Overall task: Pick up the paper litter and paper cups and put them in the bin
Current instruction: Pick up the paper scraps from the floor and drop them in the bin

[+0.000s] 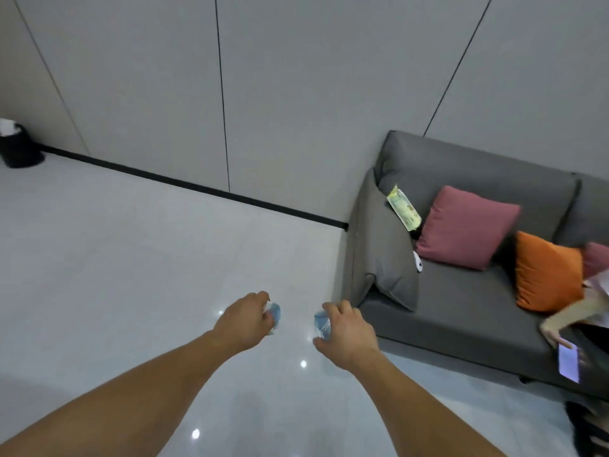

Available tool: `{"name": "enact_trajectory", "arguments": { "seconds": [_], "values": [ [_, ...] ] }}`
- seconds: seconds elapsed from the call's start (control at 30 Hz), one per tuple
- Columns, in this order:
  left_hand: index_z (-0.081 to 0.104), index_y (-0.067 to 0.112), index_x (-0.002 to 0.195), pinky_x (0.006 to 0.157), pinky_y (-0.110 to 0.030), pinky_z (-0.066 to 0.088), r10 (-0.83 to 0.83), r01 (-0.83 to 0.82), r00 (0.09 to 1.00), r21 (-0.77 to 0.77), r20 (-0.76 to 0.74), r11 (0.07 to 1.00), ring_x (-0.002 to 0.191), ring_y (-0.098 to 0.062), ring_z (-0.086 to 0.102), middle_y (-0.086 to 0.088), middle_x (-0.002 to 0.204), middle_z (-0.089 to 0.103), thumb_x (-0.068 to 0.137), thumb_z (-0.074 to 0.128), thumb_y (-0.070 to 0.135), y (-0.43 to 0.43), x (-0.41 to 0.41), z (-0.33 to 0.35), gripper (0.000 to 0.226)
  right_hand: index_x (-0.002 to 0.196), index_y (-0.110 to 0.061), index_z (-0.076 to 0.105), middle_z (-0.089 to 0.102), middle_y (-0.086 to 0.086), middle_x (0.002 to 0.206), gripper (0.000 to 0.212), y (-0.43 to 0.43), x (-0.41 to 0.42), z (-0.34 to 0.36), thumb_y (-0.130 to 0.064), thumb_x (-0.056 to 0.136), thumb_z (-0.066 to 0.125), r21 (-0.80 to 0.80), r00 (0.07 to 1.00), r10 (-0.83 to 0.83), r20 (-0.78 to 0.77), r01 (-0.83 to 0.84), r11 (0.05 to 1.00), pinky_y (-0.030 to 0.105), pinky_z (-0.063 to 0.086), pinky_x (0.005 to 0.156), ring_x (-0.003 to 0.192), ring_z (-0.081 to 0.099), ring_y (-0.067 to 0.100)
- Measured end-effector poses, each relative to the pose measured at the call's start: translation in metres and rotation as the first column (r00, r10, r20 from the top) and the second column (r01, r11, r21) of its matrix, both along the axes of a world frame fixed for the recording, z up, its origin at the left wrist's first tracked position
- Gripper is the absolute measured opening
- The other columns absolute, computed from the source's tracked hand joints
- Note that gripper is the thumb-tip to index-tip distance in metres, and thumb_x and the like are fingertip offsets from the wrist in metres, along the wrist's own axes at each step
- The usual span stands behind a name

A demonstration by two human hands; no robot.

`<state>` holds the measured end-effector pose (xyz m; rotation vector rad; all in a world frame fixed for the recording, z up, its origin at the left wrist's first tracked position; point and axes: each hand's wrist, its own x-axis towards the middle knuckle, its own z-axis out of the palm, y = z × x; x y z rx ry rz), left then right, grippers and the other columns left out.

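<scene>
My left hand [245, 319] grips a blue and white paper cup [274, 313], mostly hidden behind the fingers. My right hand [346, 333] grips a second blue and white paper cup [321, 321] of the same kind. Both arms reach forward over the pale floor, the hands a short gap apart. The black bin [19, 150] stands far off at the left edge against the wall, with white paper showing at its top.
A grey sofa [461, 311] stands to the right against the wall, with a pink cushion [464, 225], an orange cushion [547, 275] and a yellow-green packet [403, 207]. A person sits at its right end holding a phone [568, 362]. Pale glossy floor [131, 258] lies between me and the bin.
</scene>
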<state>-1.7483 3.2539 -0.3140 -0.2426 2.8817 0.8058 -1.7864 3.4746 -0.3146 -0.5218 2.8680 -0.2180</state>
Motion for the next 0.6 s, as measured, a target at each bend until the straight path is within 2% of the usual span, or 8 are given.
{"name": "enact_trajectory", "arguments": {
  "seconds": [0.13, 0.23, 0.27, 0.37, 0.43, 0.6],
  "values": [
    [0.048, 0.023, 0.083, 0.058, -0.026, 0.036, 0.104, -0.104, 0.994, -0.006, 0.019, 0.995, 0.074, -0.013, 0.057, 0.009, 0.084, 0.056, 0.089, 0.045, 0.032, -0.053, -0.035, -0.005, 0.011, 0.139, -0.029, 0.035, 0.041, -0.001, 0.131, 0.064, -0.060, -0.053, -0.007, -0.051, 0.084, 0.059, -0.013, 0.992, 0.127, 0.009, -0.127, 0.992, 0.035, 0.046, 0.083, 0.117, 0.044, 0.023],
    [0.045, 0.027, 0.077, 0.053, -0.020, 0.031, 0.154, -0.154, 0.987, 0.016, 0.036, 0.988, 0.062, 0.007, 0.052, 0.016, 0.074, 0.053, 0.089, 0.045, 0.030, -0.080, -0.066, -0.012, 0.012, 0.137, -0.028, 0.037, 0.042, 0.000, 0.130, 0.061, -0.090, -0.100, -0.017, -0.049, 0.084, 0.059, 0.010, 0.979, 0.204, 0.021, -0.204, 0.979, 0.034, 0.046, 0.080, 0.115, 0.045, 0.022],
    [0.044, 0.027, 0.076, 0.053, -0.018, 0.030, 0.173, -0.174, 0.984, 0.023, 0.038, 0.984, 0.060, 0.010, 0.051, 0.017, 0.074, 0.053, 0.089, 0.046, 0.030, -0.089, -0.079, -0.014, 0.013, 0.136, -0.029, 0.037, 0.042, 0.000, 0.129, 0.061, -0.099, -0.119, -0.020, -0.049, 0.084, 0.059, 0.013, 0.974, 0.224, 0.027, -0.225, 0.974, 0.034, 0.046, 0.080, 0.114, 0.045, 0.022],
    [0.050, 0.024, 0.085, 0.056, -0.022, 0.033, 0.246, -0.246, 0.969, 0.001, 0.025, 0.969, 0.070, -0.006, 0.053, 0.012, 0.083, 0.053, 0.089, 0.047, 0.030, -0.117, -0.122, -0.012, 0.008, 0.136, -0.029, 0.038, 0.042, -0.001, 0.129, 0.060, -0.131, -0.180, -0.021, -0.048, 0.083, 0.060, -0.003, 0.961, 0.275, 0.028, -0.275, 0.962, 0.033, 0.047, 0.081, 0.114, 0.045, 0.021],
    [0.052, 0.020, 0.091, 0.061, -0.025, 0.036, 0.295, -0.295, 0.955, -0.024, 0.015, 0.955, 0.076, -0.012, 0.054, 0.008, 0.087, 0.054, 0.090, 0.047, 0.031, -0.137, -0.148, -0.005, 0.012, 0.135, -0.030, 0.038, 0.043, -0.001, 0.128, 0.060, -0.154, -0.218, -0.017, -0.048, 0.083, 0.060, -0.004, 0.944, 0.329, 0.020, -0.329, 0.944, 0.033, 0.048, 0.081, 0.113, 0.045, 0.021],
    [0.052, 0.021, 0.087, 0.064, -0.025, 0.043, 0.444, -0.444, 0.896, 0.001, -0.032, 0.896, 0.078, -0.011, 0.060, 0.006, 0.089, 0.061, 0.093, 0.046, 0.039, -0.193, -0.198, 0.002, 0.021, 0.137, -0.029, 0.037, 0.043, -0.001, 0.128, 0.062, -0.229, -0.304, -0.004, -0.050, 0.083, 0.059, 0.004, 0.890, 0.455, -0.018, -0.455, 0.891, 0.033, 0.046, 0.080, 0.113, 0.046, 0.021]
  ]
}}
